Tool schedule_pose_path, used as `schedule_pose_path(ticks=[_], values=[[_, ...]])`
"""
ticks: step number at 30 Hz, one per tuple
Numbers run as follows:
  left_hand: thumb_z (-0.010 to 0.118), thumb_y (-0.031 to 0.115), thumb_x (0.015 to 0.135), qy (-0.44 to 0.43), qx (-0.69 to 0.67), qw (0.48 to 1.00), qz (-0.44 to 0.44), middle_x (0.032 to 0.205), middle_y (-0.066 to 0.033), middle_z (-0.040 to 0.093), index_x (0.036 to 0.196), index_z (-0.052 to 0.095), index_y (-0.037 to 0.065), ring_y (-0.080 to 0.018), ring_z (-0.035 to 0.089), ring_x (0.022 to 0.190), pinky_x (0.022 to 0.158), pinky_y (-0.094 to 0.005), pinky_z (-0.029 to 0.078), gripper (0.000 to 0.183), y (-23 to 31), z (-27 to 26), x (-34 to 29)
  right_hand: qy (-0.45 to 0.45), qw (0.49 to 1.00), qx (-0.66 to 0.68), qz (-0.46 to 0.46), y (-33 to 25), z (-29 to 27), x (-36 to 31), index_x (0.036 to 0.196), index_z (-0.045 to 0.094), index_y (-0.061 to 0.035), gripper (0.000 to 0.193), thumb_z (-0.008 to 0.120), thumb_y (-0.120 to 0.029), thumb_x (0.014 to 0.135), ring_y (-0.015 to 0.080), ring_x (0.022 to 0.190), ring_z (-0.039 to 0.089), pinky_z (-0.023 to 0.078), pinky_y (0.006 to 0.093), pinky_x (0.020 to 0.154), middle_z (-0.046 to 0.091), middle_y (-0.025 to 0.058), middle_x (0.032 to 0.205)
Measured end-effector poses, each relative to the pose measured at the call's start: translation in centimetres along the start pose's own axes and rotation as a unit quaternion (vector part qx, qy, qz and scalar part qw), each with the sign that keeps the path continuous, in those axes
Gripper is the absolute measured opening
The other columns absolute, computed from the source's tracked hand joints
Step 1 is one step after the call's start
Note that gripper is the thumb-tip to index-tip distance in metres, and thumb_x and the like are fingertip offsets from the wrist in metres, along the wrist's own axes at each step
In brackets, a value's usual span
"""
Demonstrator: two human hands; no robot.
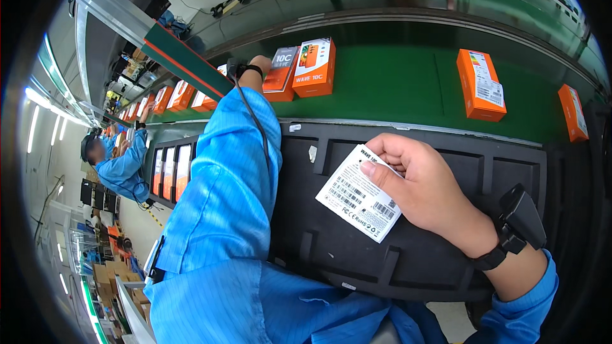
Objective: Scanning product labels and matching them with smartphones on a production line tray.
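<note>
My right hand (pixel 417 181) pinches a square white label (pixel 358 194) printed with barcodes and small symbols, thumb on top and fingers curled beneath. The label is tilted over the black tray. My left arm stretches forward to the green conveyor belt. There my left hand (pixel 260 64) is beside an orange and grey phone box (pixel 280 75), which hides its fingers; whether it grips the box I cannot tell. Right of that box, nearly touching it, stands an orange and white phone box (pixel 314 67).
A black compartmented tray (pixel 433 143) lies in front of me. Farther right on the belt (pixel 395 73) stand an orange box with a white label (pixel 481 86) and another orange box (pixel 574 113). A green and grey post (pixel 185 57) rises left. A co-worker (pixel 118 162) sits at far left.
</note>
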State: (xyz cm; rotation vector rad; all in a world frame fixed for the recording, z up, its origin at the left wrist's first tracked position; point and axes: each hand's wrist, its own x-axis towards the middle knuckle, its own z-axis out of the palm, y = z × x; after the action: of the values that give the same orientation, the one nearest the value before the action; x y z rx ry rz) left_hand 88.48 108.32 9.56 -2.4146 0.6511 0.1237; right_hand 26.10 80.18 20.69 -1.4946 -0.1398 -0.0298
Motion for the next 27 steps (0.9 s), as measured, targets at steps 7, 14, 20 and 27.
schedule_pose_path(ticks=[7,14,20,27], values=[[0.042,0.072,0.079,-0.006,-0.247,0.954,0.171,0.113,-0.0233,0.062,0.108,0.066,0.001,-0.0352,0.056,0.114,0.093,-0.0380,0.044,0.080,28.3,-19.6,-10.3,0.062,0.995,-0.008,0.075,0.9,-2.2,-0.5,0.098,0.058,0.0015,0.013,0.053,-0.009,0.094,0.0066,0.077,0.061,0.049,0.0215,0.071,0.065,0.0043,0.086],[0.077,0.047,0.061,0.048,-0.365,0.930,0.014,0.131,-0.0284,0.039,0.140,0.026,0.001,-0.0413,0.046,0.119,0.094,-0.0452,0.045,0.104,29.0,-12.8,-8.3,0.054,0.998,0.013,0.012,-0.3,0.5,0.0,0.094,0.057,0.0040,0.014,0.053,-0.009,0.092,0.0082,0.072,0.061,0.048,0.0244,0.065,0.067,0.0081,0.080],[0.077,0.041,0.060,0.322,-0.272,0.907,0.005,0.135,-0.0198,0.038,0.135,0.043,0.024,-0.0447,0.040,0.122,0.099,-0.0518,0.038,0.084,24.3,-17.6,-9.4,0.015,0.999,-0.010,0.036,-0.4,0.8,1.1,0.099,0.058,0.0023,0.015,0.055,-0.011,0.093,0.0057,0.079,0.060,0.048,0.0211,0.072,0.065,0.0047,0.088],[0.077,0.044,0.059,0.151,-0.412,0.893,-0.103,0.143,-0.0231,0.029,0.143,0.034,0.027,-0.0466,0.031,0.130,0.105,-0.0492,0.033,0.095,17.7,-12.0,-8.9,0.021,0.999,-0.032,0.025,-0.5,0.6,0.5,0.097,0.058,0.0015,0.014,0.056,-0.011,0.093,0.0058,0.077,0.060,0.048,0.0212,0.069,0.065,0.0040,0.086]])
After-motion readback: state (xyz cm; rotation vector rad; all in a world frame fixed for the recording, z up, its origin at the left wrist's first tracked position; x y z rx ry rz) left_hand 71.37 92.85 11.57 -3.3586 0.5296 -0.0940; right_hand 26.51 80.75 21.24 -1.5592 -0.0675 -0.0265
